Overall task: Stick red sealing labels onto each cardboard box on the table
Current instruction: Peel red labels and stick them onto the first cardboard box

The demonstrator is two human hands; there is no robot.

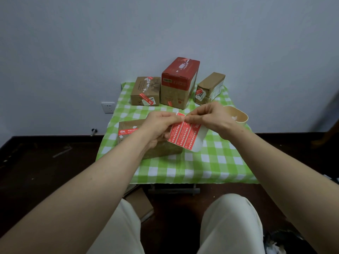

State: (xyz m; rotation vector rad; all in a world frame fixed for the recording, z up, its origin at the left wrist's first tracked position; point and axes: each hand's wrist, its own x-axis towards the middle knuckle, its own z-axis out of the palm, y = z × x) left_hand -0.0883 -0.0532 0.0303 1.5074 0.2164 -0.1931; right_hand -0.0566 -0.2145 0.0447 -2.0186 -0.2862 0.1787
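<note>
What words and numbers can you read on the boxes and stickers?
"3000": white tag on the right box; last character unsure.
Print on the red label sheet: too blurred to read.
Print on the near box, left box, red-topped box: too small to read.

"3000" on right cardboard box (211,87)

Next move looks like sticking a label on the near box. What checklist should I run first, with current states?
1. Sheet of red labels held up: ok.
2. Left hand and right hand both pinch the sheet's top edge: ok.
3. One label peeled free of the sheet: cannot tell.
4. Near box lies below the left hand, within reach: ok.
5. Near box's top fully in view: not ok, hands and sheet hide part.
6. Back boxes already show red labels: ok.
</note>
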